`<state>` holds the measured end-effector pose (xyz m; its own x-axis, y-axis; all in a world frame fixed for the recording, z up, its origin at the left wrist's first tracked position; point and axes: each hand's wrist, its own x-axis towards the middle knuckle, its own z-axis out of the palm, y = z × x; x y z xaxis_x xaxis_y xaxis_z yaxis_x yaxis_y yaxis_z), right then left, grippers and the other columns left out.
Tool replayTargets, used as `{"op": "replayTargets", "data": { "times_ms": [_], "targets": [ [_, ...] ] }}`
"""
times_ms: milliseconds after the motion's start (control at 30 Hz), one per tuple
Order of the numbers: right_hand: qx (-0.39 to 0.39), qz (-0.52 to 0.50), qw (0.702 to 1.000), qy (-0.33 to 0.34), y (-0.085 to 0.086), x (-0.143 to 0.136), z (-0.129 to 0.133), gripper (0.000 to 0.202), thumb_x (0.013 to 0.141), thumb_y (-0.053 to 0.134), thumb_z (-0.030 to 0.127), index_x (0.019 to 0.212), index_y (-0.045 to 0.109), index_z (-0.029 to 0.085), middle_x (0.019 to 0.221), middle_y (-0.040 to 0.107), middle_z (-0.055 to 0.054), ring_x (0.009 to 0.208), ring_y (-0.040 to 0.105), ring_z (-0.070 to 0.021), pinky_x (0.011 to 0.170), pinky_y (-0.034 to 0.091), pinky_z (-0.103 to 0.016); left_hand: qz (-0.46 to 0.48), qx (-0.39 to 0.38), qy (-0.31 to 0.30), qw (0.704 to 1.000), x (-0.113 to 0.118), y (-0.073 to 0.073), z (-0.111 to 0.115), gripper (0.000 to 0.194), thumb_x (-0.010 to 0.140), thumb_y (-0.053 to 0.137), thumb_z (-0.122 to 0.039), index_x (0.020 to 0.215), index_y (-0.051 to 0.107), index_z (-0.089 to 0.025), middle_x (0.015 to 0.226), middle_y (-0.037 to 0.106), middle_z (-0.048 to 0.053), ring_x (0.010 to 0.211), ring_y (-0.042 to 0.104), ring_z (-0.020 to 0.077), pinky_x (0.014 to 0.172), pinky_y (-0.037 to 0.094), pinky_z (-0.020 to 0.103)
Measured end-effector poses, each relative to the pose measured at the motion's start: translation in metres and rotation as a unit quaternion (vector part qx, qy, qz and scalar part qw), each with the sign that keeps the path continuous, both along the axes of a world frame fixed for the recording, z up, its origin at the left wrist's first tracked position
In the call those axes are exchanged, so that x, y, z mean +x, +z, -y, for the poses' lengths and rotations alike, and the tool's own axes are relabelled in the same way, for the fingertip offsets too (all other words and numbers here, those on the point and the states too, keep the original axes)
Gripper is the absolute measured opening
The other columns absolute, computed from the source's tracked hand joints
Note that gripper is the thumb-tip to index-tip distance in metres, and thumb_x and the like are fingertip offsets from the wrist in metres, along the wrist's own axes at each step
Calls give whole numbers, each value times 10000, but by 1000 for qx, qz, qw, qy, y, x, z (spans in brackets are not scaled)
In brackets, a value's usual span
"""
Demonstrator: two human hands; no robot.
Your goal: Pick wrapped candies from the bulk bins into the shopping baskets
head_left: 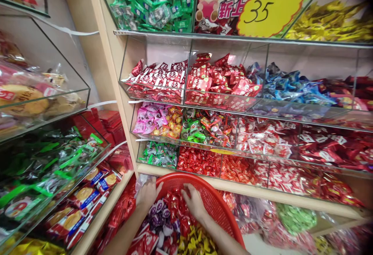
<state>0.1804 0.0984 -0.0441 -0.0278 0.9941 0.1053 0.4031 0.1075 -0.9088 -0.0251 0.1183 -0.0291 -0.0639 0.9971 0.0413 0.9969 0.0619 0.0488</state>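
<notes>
A round red plastic basket [215, 196] is in front of me, below the candy shelves, with wrapped sweets inside. My left hand [147, 193] is at its left rim, fingers curled against a crumpled clear plastic bag [142, 180], thumb sticking out over the basket. My right hand [192, 199] reaches in from the right, fingers apart and holding nothing, just above red-wrapped candies [175, 200]. Purple-and-white candies [160, 214] lie on the left of the basket, gold-wrapped candies [196, 241] at the near side, and larger red packets [144, 241] at the near left.
Clear-fronted shelf bins [215, 95] of sorted sweets rise ahead, with a yellow price sign [271, 10] reading 35. On the left, another shelf holds green packets [58, 161] and biscuit packs [84, 196]. Bagged sweets [294, 218] lie under the lowest shelf board [291, 194].
</notes>
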Motion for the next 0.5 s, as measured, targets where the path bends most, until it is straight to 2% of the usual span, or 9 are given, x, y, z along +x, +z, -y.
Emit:
{"op": "replayTargets", "data": {
  "times_ms": [133,233,300,367,433,500],
  "targets": [
    [105,102,989,-33,46,33,-24,281,841,375,319,1009,558,188,965,608,-82,898,560,-195,836,415,-304,-4,-2,-8,1000,-1,-1,-1,530,845,167,-514,1022,499,-141,878,632,141,771,624,239,631,457,326],
    [141,248,955,-85,67,58,-48,303,864,320,281,1060,524,174,997,571,-100,932,528,-192,837,402,-304,-7,-2,-3,1000,-1,-2,-1,534,843,171,-517,1025,500,-138,862,632,138,761,624,243,624,457,328],
    [110,367,916,-120,74,68,-64,303,854,365,300,1082,518,173,1039,547,-121,968,506,-216,806,408,-316,-5,-1,-2,1000,-1,-3,-2,542,842,170,-518,1029,501,-132,868,628,138,765,623,241,625,454,321],
    [49,464,876,-126,77,72,-76,334,814,460,351,1080,531,160,1085,527,-152,993,495,-255,757,420,-331,-5,3,-5,1000,-1,-3,-2,546,843,161,-515,1035,499,-131,878,625,139,769,623,240,623,453,319],
    [-12,520,847,-109,78,70,-87,394,774,525,398,1068,546,136,1096,525,-184,992,502,-286,726,424,-342,-4,10,-10,1000,-1,-4,-2,544,846,157,-510,1040,497,-133,887,622,142,776,622,244,622,452,324],
    [-50,543,832,-98,77,65,-95,425,767,533,418,1056,554,106,1062,544,-211,972,521,-295,725,420,-356,-1,14,-9,1000,-1,-4,-2,539,847,164,-506,1039,500,-131,894,621,148,789,621,248,624,450,326]
  ]
}}
